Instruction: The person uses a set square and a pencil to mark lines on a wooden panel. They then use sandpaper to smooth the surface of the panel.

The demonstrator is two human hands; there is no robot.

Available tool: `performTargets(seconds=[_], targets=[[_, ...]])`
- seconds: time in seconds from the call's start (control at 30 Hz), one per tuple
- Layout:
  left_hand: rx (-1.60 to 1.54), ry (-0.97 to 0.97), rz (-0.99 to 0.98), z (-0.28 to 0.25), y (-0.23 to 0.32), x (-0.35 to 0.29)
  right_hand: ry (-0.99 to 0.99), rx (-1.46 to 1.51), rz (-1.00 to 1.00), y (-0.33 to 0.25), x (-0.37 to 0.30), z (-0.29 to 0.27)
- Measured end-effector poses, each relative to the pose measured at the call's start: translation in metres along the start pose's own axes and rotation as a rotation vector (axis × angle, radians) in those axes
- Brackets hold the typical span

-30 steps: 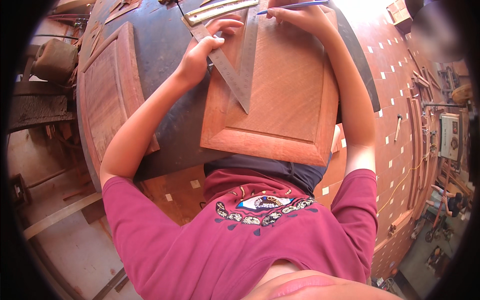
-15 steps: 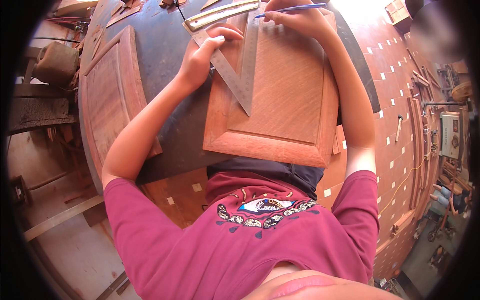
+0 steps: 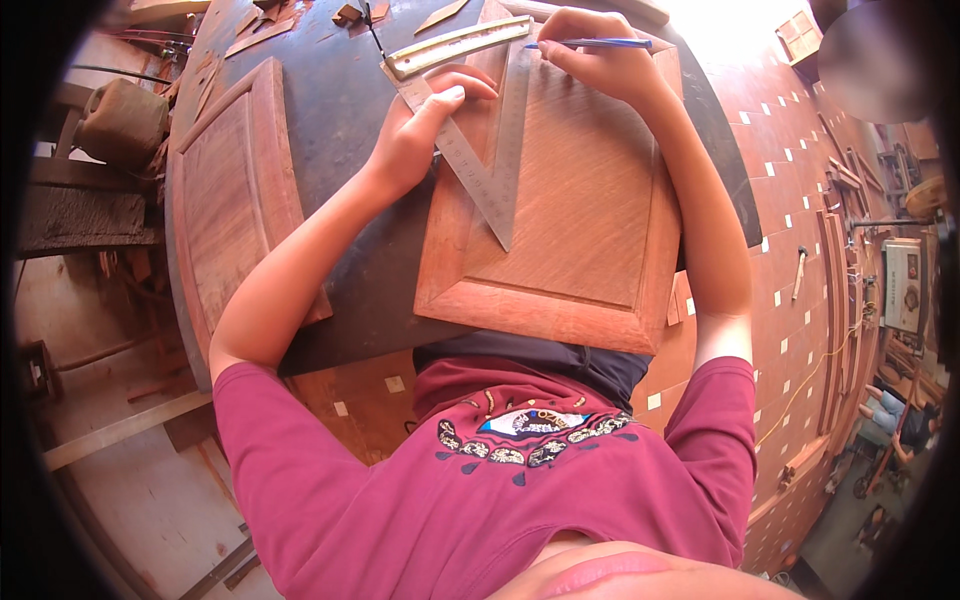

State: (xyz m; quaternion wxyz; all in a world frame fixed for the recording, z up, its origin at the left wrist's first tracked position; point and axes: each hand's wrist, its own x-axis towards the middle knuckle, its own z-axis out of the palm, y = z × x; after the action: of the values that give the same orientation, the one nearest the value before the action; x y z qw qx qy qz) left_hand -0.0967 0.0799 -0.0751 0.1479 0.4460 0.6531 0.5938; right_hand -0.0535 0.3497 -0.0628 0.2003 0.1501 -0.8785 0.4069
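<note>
A framed wooden door panel [image 3: 585,190] lies in front of me, its near end overhanging the dark table's edge. Over its left side rests a metal triangular square [image 3: 475,190] with a pale, thick stock along the far side and ruler marks on its blades. My left hand [image 3: 413,132] grips the square's left blade, thumb on top and fingers curled under the stock. Pinched in my right hand [image 3: 592,62] is a blue pen [image 3: 618,43], its tip pointing left close to the right end of the stock.
A second framed panel [image 3: 238,185] lies at the left of the dark table [image 3: 350,250]. Wood scraps [image 3: 262,36] are scattered along the far edge. A hammer [image 3: 799,273] and long wooden strips [image 3: 832,300] lie on the tiled floor at right. Another person [image 3: 912,425] is far right.
The whole scene sits slightly lower in the picture. My right hand has tilted the pen to nearly level. My left hand keeps its hold on the square.
</note>
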Motion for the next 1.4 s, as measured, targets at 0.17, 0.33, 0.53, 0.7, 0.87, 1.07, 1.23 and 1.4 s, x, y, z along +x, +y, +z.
performTargets(seconds=[0.17,0.33,0.53,0.7,0.87,1.07,1.23,1.4], targets=[[0.037,-0.013,-0.017,-0.002,0.001,-0.001,-0.096,0.006,0.040,-0.012,-0.001,-0.003],[0.014,-0.015,0.006,-0.002,0.000,0.000,-0.116,-0.019,0.107,-0.017,0.000,-0.005],[0.016,-0.009,0.010,0.000,0.001,0.001,-0.042,-0.178,-0.087,-0.009,-0.002,-0.006],[0.015,-0.015,0.013,-0.001,0.004,0.001,-0.098,-0.113,-0.099,-0.015,-0.002,-0.004],[0.067,-0.039,-0.020,-0.003,0.002,0.000,-0.024,-0.241,-0.109,-0.011,-0.001,-0.006],[0.115,-0.050,-0.025,-0.003,0.004,0.000,0.207,-0.398,-0.166,-0.016,0.004,-0.007],[0.050,-0.029,0.016,-0.003,0.000,0.001,0.228,-0.311,-0.300,-0.005,0.009,-0.008],[0.056,-0.026,0.009,-0.003,0.001,0.000,0.039,-0.280,-0.077,-0.009,0.004,-0.011]])
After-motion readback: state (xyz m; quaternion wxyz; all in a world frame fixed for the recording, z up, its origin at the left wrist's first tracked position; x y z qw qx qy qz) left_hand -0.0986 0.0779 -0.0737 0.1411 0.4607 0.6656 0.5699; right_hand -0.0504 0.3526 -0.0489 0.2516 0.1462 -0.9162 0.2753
